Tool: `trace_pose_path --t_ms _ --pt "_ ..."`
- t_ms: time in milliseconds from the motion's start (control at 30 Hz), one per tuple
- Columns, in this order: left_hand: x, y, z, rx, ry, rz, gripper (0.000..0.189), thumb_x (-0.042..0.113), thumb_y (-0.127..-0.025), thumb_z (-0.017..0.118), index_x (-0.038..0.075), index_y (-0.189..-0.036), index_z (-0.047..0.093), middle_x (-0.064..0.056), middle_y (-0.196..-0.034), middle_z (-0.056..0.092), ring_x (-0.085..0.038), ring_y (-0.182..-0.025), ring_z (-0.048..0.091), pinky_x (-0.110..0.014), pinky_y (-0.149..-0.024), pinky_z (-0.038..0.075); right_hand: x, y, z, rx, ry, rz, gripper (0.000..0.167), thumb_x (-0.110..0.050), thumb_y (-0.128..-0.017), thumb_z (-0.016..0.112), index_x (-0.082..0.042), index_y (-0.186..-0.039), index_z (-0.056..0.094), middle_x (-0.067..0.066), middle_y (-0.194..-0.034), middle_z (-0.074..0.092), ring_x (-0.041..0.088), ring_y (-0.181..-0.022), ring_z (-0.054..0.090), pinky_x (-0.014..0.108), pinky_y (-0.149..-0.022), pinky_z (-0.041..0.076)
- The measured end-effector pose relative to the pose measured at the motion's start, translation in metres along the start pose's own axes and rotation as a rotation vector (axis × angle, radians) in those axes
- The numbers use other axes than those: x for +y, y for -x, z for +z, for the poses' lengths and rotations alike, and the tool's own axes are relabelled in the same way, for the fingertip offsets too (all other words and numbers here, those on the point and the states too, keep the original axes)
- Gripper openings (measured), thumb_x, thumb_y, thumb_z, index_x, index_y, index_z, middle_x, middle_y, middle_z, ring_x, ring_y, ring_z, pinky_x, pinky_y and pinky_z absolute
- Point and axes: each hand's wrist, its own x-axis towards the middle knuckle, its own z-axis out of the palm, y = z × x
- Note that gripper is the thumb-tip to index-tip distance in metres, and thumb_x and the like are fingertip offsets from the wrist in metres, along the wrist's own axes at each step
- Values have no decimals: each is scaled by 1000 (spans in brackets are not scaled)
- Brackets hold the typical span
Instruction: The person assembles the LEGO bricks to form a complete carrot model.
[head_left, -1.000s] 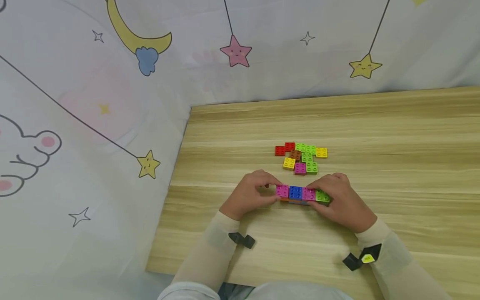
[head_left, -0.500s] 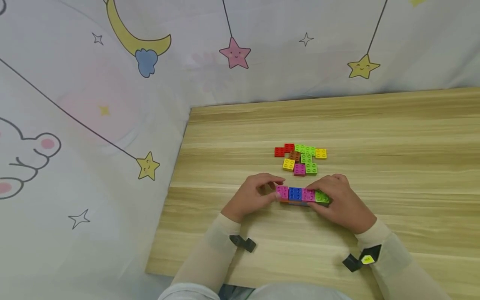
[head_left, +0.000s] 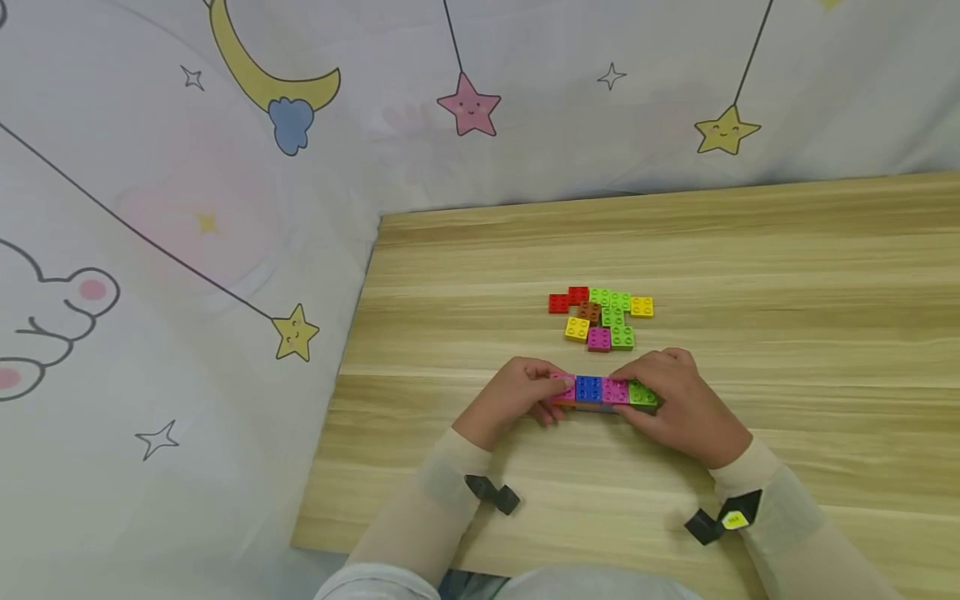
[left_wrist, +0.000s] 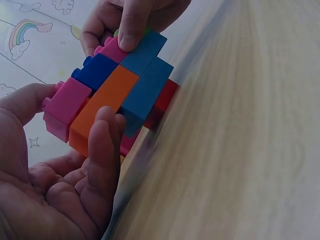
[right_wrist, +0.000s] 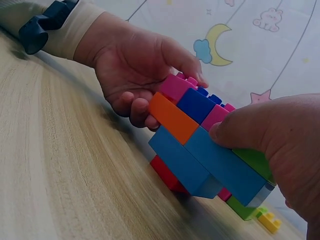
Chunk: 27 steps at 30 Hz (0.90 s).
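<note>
Between my two hands is a built stack of toy bricks (head_left: pixel 589 389). Its studded top row runs pink, blue, pink, green. An orange brick (left_wrist: pixel 107 102) and a light blue brick (right_wrist: pixel 225 162) form the layer below, with another light blue brick (right_wrist: pixel 182 161) under them. Red shows beneath that one in both wrist views. My left hand (head_left: pixel 510 396) pinches the left end, thumb over the pink brick and fingers below by the orange one. My right hand (head_left: pixel 678 404) grips the right end, its thumb pressing the near side and its fingers behind.
Several loose bricks lie together beyond the stack, among them red bricks (head_left: pixel 558 303), a brown brick (head_left: pixel 589 312), yellow bricks (head_left: pixel 577 329), green bricks (head_left: pixel 622 337) and a pink brick (head_left: pixel 598 339). The wooden table (head_left: pixel 450 275) meets a printed cloth (head_left: pixel 547 158) behind and at left.
My left hand lifted its fingers off the stack's left end, then turned so its thumb lies on top and its fingers below. My right hand and the stack stay nearly still.
</note>
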Motion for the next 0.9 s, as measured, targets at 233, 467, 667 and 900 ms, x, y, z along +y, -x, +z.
trace_pose_path --t_ms 233,467,667,900 --pt "0 1 0 -11 66 -2 17 17 -97 72 1 -103 76 -10 -82 75 -17 -63 69 -29 -59 59 1 -1 1 1 -4 -5 40 -16 -77 92 -18 -112 72 -7 -107 74 17 -103 65 56 -101 32" --pt "1 -1 -1 -29 87 -17 16 15 -97 72 0 -102 75 -11 -82 75 -17 -63 69 -28 -59 59 0 0 2 -2 -5 -8 39 -17 -77 92 -18 -111 72 -7 -107 73 17 -102 64 57 -101 32" --pt "-1 0 -1 -10 65 -30 16 18 -97 73 3 -101 76 -11 -83 76 -19 -68 72 -29 -62 60 1 0 2 7 -2 -17 40 -16 -77 93 -19 -111 73 -9 -107 73 15 -103 64 55 -100 32" --pt "-6 1 -1 77 -163 92 18 32 -95 76 18 -105 80 2 -100 77 -17 -87 71 -33 -76 60 1 1 1 -1 -9 -5 41 -16 -78 92 -19 -114 73 -8 -110 73 17 -105 65 57 -101 32"
